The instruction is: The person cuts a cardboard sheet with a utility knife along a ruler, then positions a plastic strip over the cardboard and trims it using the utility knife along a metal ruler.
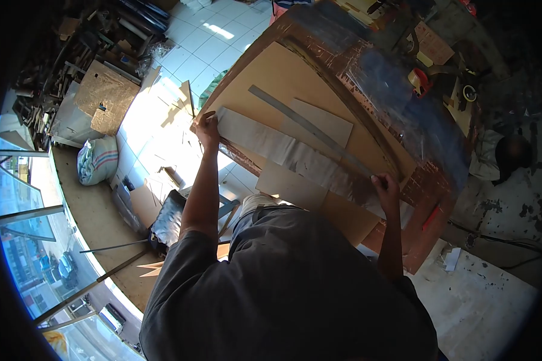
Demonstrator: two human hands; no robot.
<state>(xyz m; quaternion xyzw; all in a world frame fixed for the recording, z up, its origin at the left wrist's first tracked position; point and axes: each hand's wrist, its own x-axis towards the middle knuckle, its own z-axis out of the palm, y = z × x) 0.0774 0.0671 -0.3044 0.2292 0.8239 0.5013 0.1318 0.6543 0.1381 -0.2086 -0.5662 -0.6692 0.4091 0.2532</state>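
A long, wavy strip of grey sheet material (289, 148) stretches slantwise between my two hands, over a tan board (247, 72). My left hand (206, 127) is closed at the strip's far left end, beside the board's edge. With its fingers bent, my right hand (386, 188) grips the strip's upper edge towards the right. A narrow flat metal ruler (307, 126) lies slantwise on the board, its lower end meeting my right fingertips. Under the strip are a pale rectangular sheet (325, 123) and another flat sheet (289, 186).
The board rests on a worn reddish-brown worktable (418, 240). A tape dispenser (420, 82) and a tape roll (468, 93) are at the far right. Stacked scraps (48, 72), a wooden panel (105, 96) and a striped sack (98, 159) stand left, near windows.
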